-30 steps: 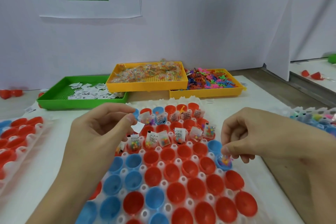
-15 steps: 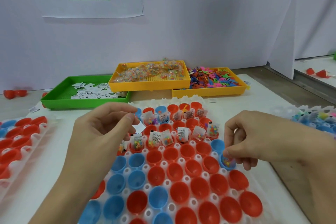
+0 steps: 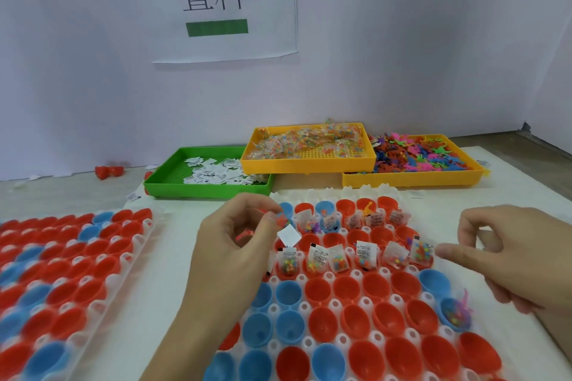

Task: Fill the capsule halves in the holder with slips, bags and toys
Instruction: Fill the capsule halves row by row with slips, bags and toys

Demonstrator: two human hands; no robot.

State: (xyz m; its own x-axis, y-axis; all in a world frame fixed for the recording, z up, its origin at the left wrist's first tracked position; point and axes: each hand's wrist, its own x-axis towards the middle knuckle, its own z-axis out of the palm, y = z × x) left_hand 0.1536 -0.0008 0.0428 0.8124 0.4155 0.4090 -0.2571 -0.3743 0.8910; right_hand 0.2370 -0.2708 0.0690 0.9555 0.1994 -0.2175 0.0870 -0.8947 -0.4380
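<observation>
A white holder [image 3: 356, 298] in front of me carries rows of red and blue capsule halves. The two far rows hold slips and small bead bags [image 3: 366, 254]. My left hand [image 3: 238, 244] hovers over the holder's left side, pinching a white paper slip [image 3: 289, 236] together with small orange and pink toys. My right hand [image 3: 507, 254] is lifted at the right edge, fingers spread, empty. Just below it a blue capsule half [image 3: 455, 314] contains a bead bag and a pink toy.
Along the back stand a green tray [image 3: 173, 185] of slips, a yellow tray [image 3: 306, 162] of bead bags and a second yellow tray [image 3: 411, 179] of coloured toys. Another holder [image 3: 65, 275] of red and blue halves lies at the left. Loose red halves [image 3: 108, 171] sit by the wall.
My right hand has let go of the bag and toy in the blue half and lifted away, opening. The left hand stays put. The head has tilted up.
</observation>
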